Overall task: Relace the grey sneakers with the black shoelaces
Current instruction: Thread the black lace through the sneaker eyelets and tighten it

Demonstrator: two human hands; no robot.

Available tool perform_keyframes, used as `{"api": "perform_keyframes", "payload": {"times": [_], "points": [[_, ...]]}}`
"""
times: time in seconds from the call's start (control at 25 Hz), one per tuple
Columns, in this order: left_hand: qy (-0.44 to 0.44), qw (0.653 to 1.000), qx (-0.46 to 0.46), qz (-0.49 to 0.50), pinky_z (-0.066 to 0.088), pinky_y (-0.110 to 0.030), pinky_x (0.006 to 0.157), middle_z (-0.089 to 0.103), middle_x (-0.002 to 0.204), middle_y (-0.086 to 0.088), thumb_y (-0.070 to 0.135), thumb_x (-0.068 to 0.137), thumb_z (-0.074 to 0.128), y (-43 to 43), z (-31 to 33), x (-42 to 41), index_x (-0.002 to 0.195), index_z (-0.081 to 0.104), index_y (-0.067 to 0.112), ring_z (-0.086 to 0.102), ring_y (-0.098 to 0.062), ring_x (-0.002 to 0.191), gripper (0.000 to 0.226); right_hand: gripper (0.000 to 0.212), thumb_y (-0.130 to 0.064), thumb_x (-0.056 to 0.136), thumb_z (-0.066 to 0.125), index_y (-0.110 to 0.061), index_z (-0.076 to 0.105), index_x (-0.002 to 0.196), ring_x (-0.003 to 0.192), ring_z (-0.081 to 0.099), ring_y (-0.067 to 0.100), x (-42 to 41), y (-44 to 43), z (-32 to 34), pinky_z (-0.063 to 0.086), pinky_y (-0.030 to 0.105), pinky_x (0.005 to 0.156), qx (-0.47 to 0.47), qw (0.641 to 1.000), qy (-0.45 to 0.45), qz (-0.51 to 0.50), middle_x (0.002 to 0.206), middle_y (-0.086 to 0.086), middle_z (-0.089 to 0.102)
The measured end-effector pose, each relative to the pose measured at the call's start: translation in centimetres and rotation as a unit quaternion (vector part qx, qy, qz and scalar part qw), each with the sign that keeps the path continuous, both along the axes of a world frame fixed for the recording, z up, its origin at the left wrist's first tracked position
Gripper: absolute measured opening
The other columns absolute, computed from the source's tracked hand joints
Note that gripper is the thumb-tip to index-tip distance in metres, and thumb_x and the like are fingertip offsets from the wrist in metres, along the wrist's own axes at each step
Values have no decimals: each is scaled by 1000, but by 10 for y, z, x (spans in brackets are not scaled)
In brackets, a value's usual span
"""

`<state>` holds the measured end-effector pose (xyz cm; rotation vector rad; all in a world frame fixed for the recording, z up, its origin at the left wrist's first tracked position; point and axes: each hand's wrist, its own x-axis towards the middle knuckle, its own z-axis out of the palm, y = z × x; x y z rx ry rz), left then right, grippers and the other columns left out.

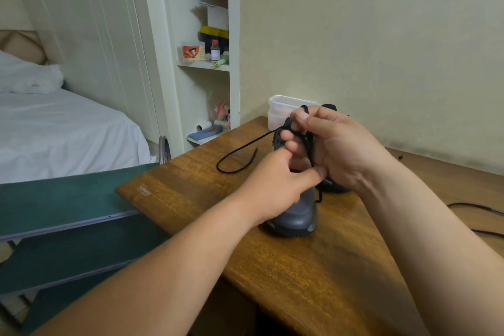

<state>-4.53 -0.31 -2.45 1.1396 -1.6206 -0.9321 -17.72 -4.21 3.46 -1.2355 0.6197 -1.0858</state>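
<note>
Two hands [275, 188] [341, 150], one grey sneaker [297, 215], two black shoelaces [231, 172] [477, 206], two stacked containers [281, 105] [275, 123], one table [300, 267]

We hold our left hand [275, 188] and right hand [335, 144] over the sneaker [298, 217] on the table [272, 267], both pinching the lace [237, 157]; its loose end loops on the wood to the left.

grey sneaker [298, 215] upright on table, black shoelace [240, 157] partly threaded
</note>
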Motion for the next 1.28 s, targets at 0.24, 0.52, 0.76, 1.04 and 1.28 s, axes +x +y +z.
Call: {"api": "perform_keyframes", "payload": {"times": [0.24,0.52,0.76,1.04,1.28], "points": [[256,959,68,103,35,-23,48,52,67,-2,16,107,52,-5,21,30,97,66,11,44,-13,47,18,17,-23,105,61,-14,68,93,93,75,25,-14,-12,-9,60,39,82,-77,986,132,-73,91,5,73],[381,834,202,344,61,-29,87,69,127,-16,7,111,39,-31,-5,74,141,53,-2,75,-27,105,34,35,-45,105,55,-12,64,101,73,73,28,-21,-28,-37,62,53,79,-152,846,441,-257,81,11,75],[-36,878,0,478,56,-38,86,45,126,1,41,101,63,-15,-26,40,117,52,21,59,-18,97,28,33,-35,100,67,-4,69,90,63,63,24,-14,-28,-47,60,48,69,-156,855,435,-236,72,10,70],[-162,961,-83,208,54,-34,80,60,97,8,34,102,65,-23,-20,24,97,62,27,60,-11,83,10,19,-10,100,53,-7,67,88,72,56,15,-9,-22,-39,44,28,69,-19,980,140,-141,80,7,64],[-19,920,120,371,56,-37,74,65,109,-10,24,106,52,-36,-27,72,105,65,13,65,-23,92,18,9,-10,102,48,-12,57,103,64,55,14,-32,-34,-14,52,28,68,68,989,-123,-52,71,-1,52]]}}
